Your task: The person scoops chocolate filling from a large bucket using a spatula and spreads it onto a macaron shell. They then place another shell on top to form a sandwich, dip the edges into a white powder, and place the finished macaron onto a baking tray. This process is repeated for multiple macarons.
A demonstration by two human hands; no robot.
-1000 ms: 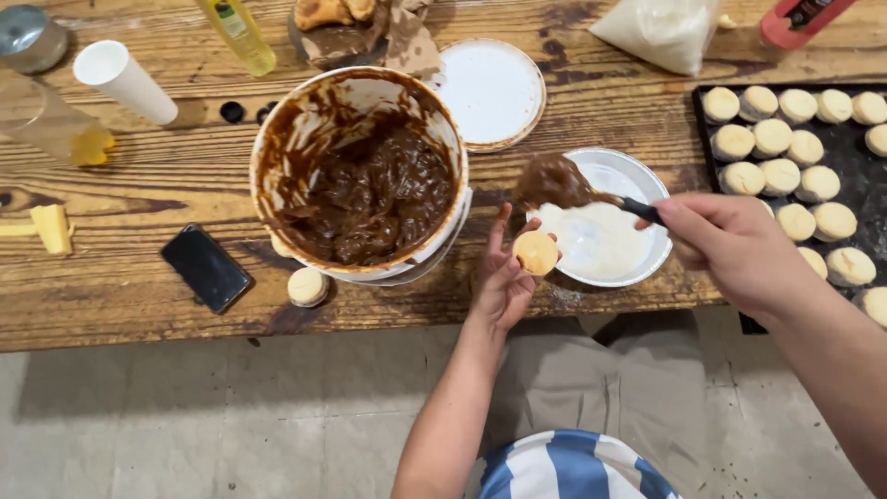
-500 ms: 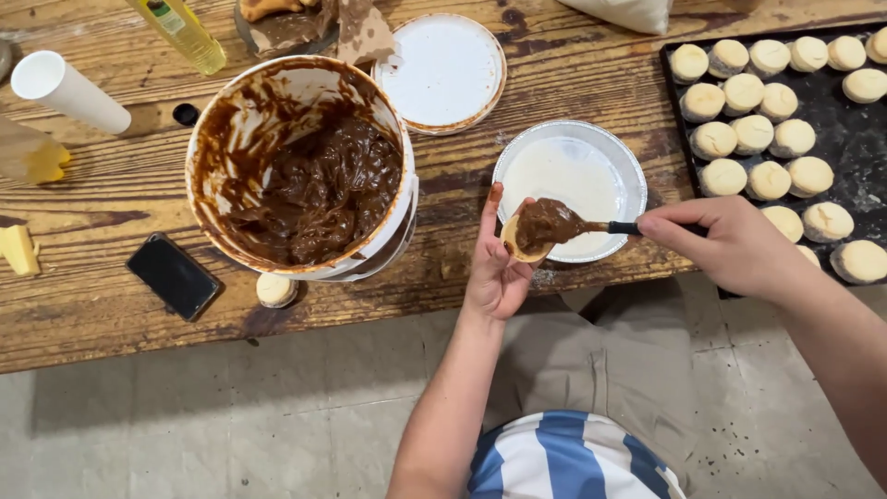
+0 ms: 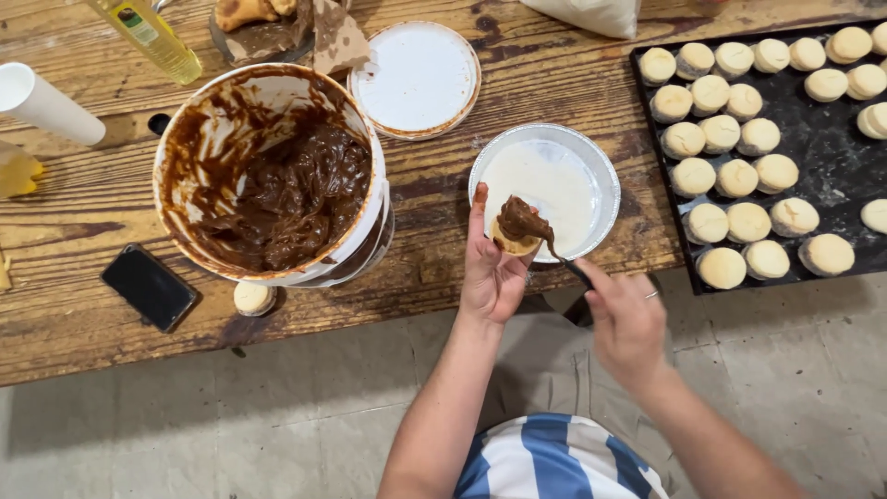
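A mound of brown spread hides most of the small round pale biscuit (image 3: 514, 244) in the left hand (image 3: 492, 268). The right hand (image 3: 628, 323) covers the handle of the dark utensil (image 3: 568, 266). The black baking tray (image 3: 832, 157) at the table's right edge is cut off by the frame, as is the white plastic bag (image 3: 591, 14) at the far edge.

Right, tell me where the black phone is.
In the head view the black phone lies flat near the table's front edge, far left, just left of the big bucket of brown paste and a lone cookie.
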